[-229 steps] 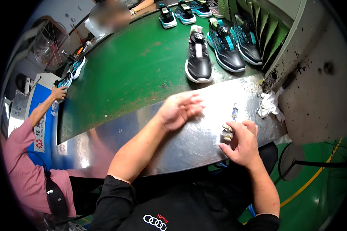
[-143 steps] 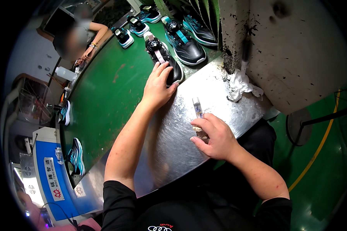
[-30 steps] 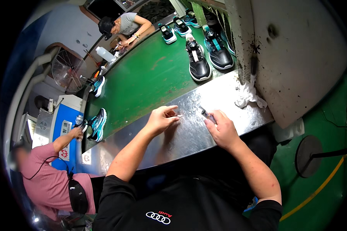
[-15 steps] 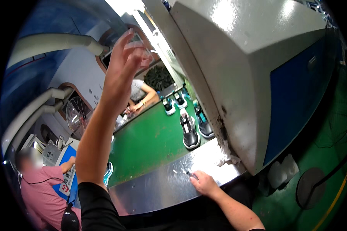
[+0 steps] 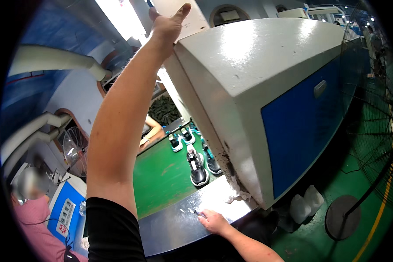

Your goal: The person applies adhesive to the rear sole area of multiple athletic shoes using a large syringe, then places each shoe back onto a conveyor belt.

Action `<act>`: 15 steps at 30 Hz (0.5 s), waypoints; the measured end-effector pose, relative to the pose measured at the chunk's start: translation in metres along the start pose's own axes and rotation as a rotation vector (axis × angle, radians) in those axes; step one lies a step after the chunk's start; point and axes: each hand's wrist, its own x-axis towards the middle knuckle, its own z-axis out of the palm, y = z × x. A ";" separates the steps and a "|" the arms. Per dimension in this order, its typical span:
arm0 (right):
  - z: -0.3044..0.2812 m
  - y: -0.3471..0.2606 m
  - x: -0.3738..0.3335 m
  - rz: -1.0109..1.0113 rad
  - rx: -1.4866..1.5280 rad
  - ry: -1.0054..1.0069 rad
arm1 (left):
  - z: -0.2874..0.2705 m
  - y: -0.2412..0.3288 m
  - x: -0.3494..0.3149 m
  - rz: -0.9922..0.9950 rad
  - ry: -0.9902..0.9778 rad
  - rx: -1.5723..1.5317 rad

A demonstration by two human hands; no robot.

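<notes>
My left hand (image 5: 167,29) is raised high, level with the top of a pale grey machine housing (image 5: 214,65). Its visible digits are spread against a white panel (image 5: 194,19); the rest of its fingers are hidden. Low in front, my right hand (image 5: 215,222) rests at the shiny metal ledge (image 5: 170,229). Its fingers are closed on a small dark object (image 5: 194,211), too small to name. Beyond the ledge, on the green conveyor belt (image 5: 161,183), stand a black-and-white sneaker (image 5: 199,170) and a second dark sneaker (image 5: 212,163) beside the housing.
Smaller teal-and-white shoes (image 5: 175,142) stand farther along the belt. A crumpled white cloth (image 5: 238,194) lies at the housing's lower corner. White jugs (image 5: 302,207) and a floor fan's round base (image 5: 343,217) are at right. A person in pink (image 5: 32,218) is at left; another person's arm (image 5: 152,131) shows beyond.
My left hand has risen from above the belt to the white panel at the housing's top. The view has swung right. My right hand stays at the ledge with the small dark object.
</notes>
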 end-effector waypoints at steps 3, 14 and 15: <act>-0.009 0.004 -0.002 0.007 -0.020 -0.022 | 0.015 -0.001 -0.009 0.050 -0.058 0.159; -0.002 0.017 0.002 -0.006 -0.002 0.058 | -0.078 -0.086 -0.025 -0.032 -0.279 -0.211; 0.009 0.002 0.008 -0.063 0.039 0.064 | -0.114 -0.069 -0.042 -0.016 -0.245 -0.136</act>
